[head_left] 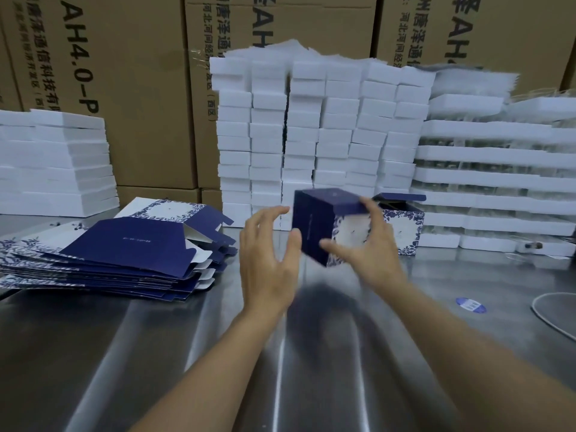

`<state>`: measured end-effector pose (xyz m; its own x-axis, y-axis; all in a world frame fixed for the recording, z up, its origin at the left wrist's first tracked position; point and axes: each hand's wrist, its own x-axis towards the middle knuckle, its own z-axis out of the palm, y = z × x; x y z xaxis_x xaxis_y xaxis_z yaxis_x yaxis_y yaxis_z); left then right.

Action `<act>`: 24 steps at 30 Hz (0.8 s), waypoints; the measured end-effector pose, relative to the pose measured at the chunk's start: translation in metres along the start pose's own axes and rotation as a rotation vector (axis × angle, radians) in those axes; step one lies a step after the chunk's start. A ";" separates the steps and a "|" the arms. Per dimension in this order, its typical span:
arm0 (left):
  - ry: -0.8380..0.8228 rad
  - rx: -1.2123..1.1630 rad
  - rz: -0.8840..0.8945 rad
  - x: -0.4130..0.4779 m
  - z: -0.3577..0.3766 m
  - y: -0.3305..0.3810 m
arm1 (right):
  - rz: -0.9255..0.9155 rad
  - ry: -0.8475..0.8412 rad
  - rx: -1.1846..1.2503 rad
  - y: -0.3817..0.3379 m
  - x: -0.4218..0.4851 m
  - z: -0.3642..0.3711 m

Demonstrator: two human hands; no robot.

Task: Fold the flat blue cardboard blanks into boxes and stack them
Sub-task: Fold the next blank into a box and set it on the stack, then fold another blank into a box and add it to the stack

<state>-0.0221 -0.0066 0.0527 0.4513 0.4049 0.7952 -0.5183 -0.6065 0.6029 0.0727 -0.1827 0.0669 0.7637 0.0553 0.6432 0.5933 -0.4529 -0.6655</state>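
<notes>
A folded dark blue box (314, 222) with a white floral side hangs tilted above the steel table (156, 353). My right hand (364, 244) grips it, fingers over the top edge and thumb under the floral face. My left hand (268, 263) is spread just left of the box, its thumb near the lower corner; whether it touches is unclear. A pile of flat blue blanks (118, 257) lies to the left. Another folded box (402, 226), lid flap raised, stands behind the right hand.
Stacks of white foam blocks (314, 135) rise behind the work spot, with more foam trays (498, 182) at the right and left (56, 163). Brown cartons (124, 73) form the back wall. A blue oval sticker (470, 304) and a cable (551, 319) lie at the right.
</notes>
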 end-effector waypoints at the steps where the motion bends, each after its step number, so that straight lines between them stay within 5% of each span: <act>1: 0.020 -0.036 -0.094 -0.001 0.001 -0.006 | 0.003 0.049 -0.021 -0.002 0.023 -0.009; 4: -0.025 -0.020 -0.265 -0.007 0.007 -0.027 | 0.029 0.251 -0.097 -0.015 0.100 -0.044; 8: -0.125 0.029 -0.267 -0.012 0.018 -0.033 | 0.129 0.435 -0.263 -0.026 0.171 -0.082; 16: -0.446 0.192 -0.141 -0.020 0.033 -0.033 | 0.343 0.185 -0.467 0.045 0.174 -0.062; 24: -0.489 0.177 -0.235 -0.019 0.036 -0.039 | 0.373 0.211 -0.469 0.076 0.179 -0.056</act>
<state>0.0158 -0.0158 0.0119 0.8456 0.2044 0.4932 -0.2523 -0.6610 0.7067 0.2400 -0.2571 0.1522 0.8027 -0.3359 0.4928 0.0864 -0.7521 -0.6534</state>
